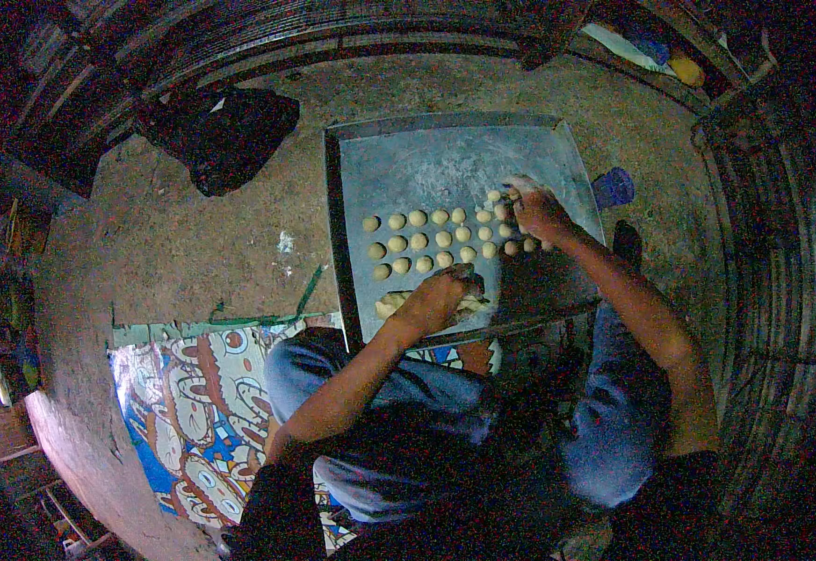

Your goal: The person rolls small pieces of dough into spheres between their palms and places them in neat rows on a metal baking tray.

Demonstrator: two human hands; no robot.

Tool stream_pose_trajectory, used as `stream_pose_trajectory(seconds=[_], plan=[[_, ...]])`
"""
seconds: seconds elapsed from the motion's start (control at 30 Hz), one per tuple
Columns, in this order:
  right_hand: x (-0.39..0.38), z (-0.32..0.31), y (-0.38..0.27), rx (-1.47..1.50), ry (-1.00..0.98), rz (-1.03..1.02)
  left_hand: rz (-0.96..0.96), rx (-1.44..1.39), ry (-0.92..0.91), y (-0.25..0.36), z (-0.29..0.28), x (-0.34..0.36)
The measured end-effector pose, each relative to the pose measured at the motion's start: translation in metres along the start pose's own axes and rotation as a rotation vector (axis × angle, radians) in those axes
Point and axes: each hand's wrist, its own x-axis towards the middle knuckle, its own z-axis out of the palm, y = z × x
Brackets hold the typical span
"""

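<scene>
A large floured metal tray [445, 154] lies on the earthen floor in front of me. Several small pale dough balls [417, 241] sit in rows across its middle. My left hand [440, 297] rests on a lump of dough [391, 304] at the tray's near edge and holds it. My right hand [534, 208] reaches to the right end of the rows, fingers bent over a dough ball there. I sit with my knees in blue trousers below the tray.
A dark bag [230, 136] lies on the floor at the upper left. A patterned colourful mat [193, 402] lies under my left side. A blue cup [613, 187] stands right of the tray. Corrugated walls curve round the scene.
</scene>
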Motion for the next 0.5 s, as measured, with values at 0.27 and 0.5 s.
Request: stream_pose_trajectory(seconds=[0.27,0.5], plan=[[-0.002,0.018,0.022,-0.239,0.119,-0.348,-0.037,0.026,-0.031,-0.008,0.005,0.001],[-0.014,0.058,0.046,0.150,-0.396,-0.398,-0.036,0.044,-0.023,-0.025,0.018,0.000]])
